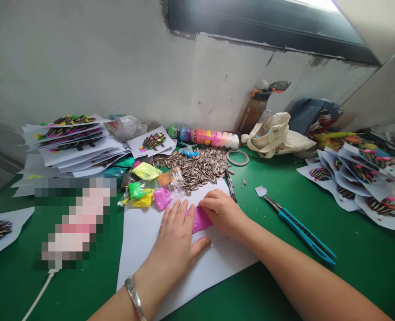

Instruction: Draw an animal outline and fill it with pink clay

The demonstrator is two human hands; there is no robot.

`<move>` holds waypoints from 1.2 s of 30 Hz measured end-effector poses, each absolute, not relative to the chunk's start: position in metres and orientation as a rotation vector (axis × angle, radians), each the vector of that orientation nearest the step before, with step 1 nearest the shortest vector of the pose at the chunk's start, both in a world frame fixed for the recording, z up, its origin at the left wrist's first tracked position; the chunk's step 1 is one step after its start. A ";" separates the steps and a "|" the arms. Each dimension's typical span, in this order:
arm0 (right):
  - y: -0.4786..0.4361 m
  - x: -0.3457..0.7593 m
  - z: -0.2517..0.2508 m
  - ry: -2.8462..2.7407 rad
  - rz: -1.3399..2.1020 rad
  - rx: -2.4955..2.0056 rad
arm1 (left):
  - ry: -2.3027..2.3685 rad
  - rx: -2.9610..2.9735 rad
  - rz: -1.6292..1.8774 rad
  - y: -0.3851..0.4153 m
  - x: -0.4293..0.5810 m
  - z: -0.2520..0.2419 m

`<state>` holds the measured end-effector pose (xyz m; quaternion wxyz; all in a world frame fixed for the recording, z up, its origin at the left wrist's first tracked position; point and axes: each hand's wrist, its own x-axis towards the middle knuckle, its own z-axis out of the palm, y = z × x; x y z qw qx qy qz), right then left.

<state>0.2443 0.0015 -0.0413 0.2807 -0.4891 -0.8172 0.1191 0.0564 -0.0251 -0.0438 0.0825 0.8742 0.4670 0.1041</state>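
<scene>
A flattened piece of magenta modelling clay lies on a white sheet of paper with thin drawn lines. My left hand rests flat on the sheet, fingers stretched out, and covers the clay's left edge. At the clay's upper right edge, my right hand has thumb and fingers drawn together in a pinch. Just beyond the hands sit bags of clay, among them a pink one, a yellow one and a green one. Behind them spreads a heap of striped sunflower seeds.
A blue utility knife lies at right, blade out. Seed-decorated sheets are stacked at left and right. Clay tubs, a tape roll, a bottle and a cloth bag line the wall. A blurred-out object with a cable lies left.
</scene>
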 end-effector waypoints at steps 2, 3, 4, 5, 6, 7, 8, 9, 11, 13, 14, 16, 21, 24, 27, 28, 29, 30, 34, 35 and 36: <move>0.002 0.245 -0.041 -2.207 0.353 -1.282 | 1.396 2.612 0.314 -0.025 0.056 -0.044; 0.002 0.245 -0.040 -2.196 0.364 -1.287 | 1.395 2.613 0.311 -0.025 0.056 -0.044; 0.002 0.245 -0.040 -2.173 0.369 -1.304 | 1.394 2.612 0.306 -0.025 0.056 -0.044; 0.003 0.245 -0.040 -2.149 0.371 -1.324 | 1.392 2.611 0.300 -0.025 0.056 -0.043; 0.003 0.245 -0.040 -2.131 0.369 -1.338 | 1.391 2.609 0.295 -0.025 0.057 -0.043; 0.003 0.245 -0.040 -2.125 0.369 -1.342 | 1.391 2.610 0.291 -0.025 0.057 -0.043; 0.003 0.245 -0.040 -2.131 0.372 -1.332 | 1.392 2.612 0.289 -0.026 0.057 -0.043; 0.004 0.244 -0.041 -2.144 0.378 -1.313 | 1.397 2.614 0.291 -0.026 0.057 -0.043; 0.004 0.244 -0.042 -2.161 0.390 -1.278 | 1.407 2.619 0.301 -0.026 0.057 -0.044; 0.004 0.243 -0.042 -2.137 0.388 -1.286 | 1.410 2.618 0.305 -0.026 0.057 -0.044; 0.004 0.243 -0.043 -2.121 0.380 -1.294 | 1.408 2.619 0.306 -0.026 0.057 -0.045; 0.004 0.243 -0.043 -2.117 0.365 -1.300 | 1.400 2.623 0.314 -0.026 0.056 -0.046; 0.004 0.246 -0.043 -2.165 0.377 -1.275 | 1.395 2.636 0.343 -0.026 0.055 -0.048; 0.004 0.249 -0.043 -2.112 0.325 -1.342 | 1.400 2.642 0.328 -0.026 0.055 -0.049; 0.003 0.250 -0.043 -2.148 0.308 -1.325 | 1.396 2.645 0.338 -0.026 0.056 -0.048; 0.002 0.251 -0.043 -2.173 0.322 -1.301 | 1.393 2.642 0.331 -0.026 0.056 -0.047; 0.001 0.251 -0.043 -2.186 0.334 -1.285 | 1.390 2.636 0.317 -0.025 0.056 -0.046; 0.001 0.252 -0.043 -2.184 0.341 -1.283 | 1.389 2.629 0.297 -0.025 0.057 -0.045; -0.002 0.255 -0.043 -2.120 0.324 -1.329 | 1.393 2.611 0.226 -0.025 0.058 -0.040; -0.003 0.255 -0.042 -2.124 0.332 -1.326 | 1.394 2.610 0.222 -0.025 0.058 -0.040; -0.004 0.256 -0.042 -2.137 0.347 -1.316 | 1.395 2.611 0.224 -0.025 0.057 -0.040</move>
